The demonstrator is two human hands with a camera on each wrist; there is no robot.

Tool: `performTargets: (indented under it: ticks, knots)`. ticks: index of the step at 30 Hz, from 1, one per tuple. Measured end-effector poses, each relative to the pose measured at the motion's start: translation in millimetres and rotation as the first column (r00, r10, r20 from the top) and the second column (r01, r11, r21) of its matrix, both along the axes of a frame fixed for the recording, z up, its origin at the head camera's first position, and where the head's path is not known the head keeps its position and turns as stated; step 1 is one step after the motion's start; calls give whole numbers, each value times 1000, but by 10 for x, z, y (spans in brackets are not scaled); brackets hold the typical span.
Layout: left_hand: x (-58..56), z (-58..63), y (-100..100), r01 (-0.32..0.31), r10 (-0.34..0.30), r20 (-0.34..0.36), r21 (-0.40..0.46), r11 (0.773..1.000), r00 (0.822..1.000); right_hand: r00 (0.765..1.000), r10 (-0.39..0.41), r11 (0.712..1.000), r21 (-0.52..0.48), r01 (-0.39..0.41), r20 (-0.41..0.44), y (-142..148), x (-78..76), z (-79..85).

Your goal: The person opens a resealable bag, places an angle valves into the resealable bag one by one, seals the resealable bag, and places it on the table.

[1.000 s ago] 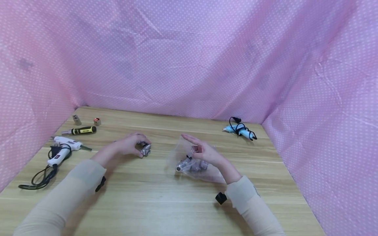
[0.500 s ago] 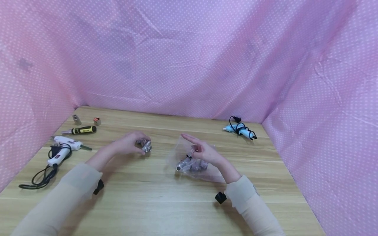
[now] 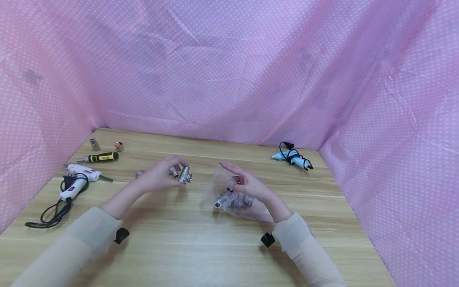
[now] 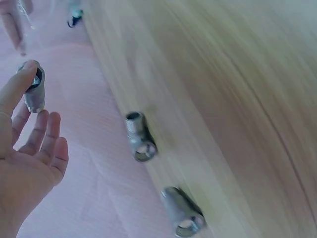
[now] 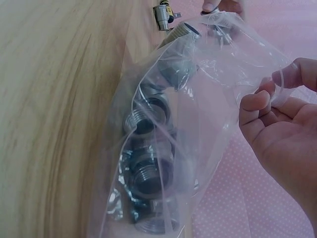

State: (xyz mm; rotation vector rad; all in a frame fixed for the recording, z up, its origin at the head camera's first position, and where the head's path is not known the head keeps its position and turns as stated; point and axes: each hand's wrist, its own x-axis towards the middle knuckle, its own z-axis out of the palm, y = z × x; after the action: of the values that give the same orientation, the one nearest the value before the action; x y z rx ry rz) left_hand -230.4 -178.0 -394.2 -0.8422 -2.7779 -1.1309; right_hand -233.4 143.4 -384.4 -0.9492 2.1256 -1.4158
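Observation:
My left hand (image 3: 163, 175) pinches a silvery metal pipe tee (image 3: 185, 175) between thumb and fingertips, above the table. In the left wrist view, the tee (image 4: 35, 87) shows an open threaded end, and the other fingers are spread below it. Two more metal fittings lie on the table there, one upper fitting (image 4: 139, 136) and one lower fitting (image 4: 183, 212). My right hand (image 3: 249, 185) pinches the edge of a clear plastic bag (image 3: 215, 187), its index finger stretched out. Several threaded metal fittings (image 5: 151, 173) lie inside the bag, partly blurred by the plastic.
At the left are a white glue gun (image 3: 73, 185) with a black cord, a yellow-black screwdriver (image 3: 104, 157) and two small metal parts, a socket-like piece (image 3: 95, 144) and a short cylinder (image 3: 119, 146). A blue glue gun (image 3: 292, 158) lies back right. Pink dotted cloth (image 3: 229, 79) surrounds the table.
My left hand has lifted the tee and moved it right, towards the bag, uncovering fittings behind it on the table. My right hand and the bag have stayed nearly still.

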Motion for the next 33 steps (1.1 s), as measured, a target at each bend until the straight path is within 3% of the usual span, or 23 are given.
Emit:
performTargets:
  ticks: [8,18,27,33]
  knots:
    - [135,87,228,-63,65,-42,31,997,997,999,-24,999,21,24,-21,4,-53,-75]
    - [264,42,595,-91,92,-1,120,989,996,1000,-4,1000,1,4,-2,5,-50,-70]
    - [240,-115,864,-123,124,-1,93,988,992,1000,2,1000,-12,-2,10,0,-49,-71]
    - [227,-169,992,-105,100,93,56,993,991,999,24,999,-42,-23,31,-34,12,32]
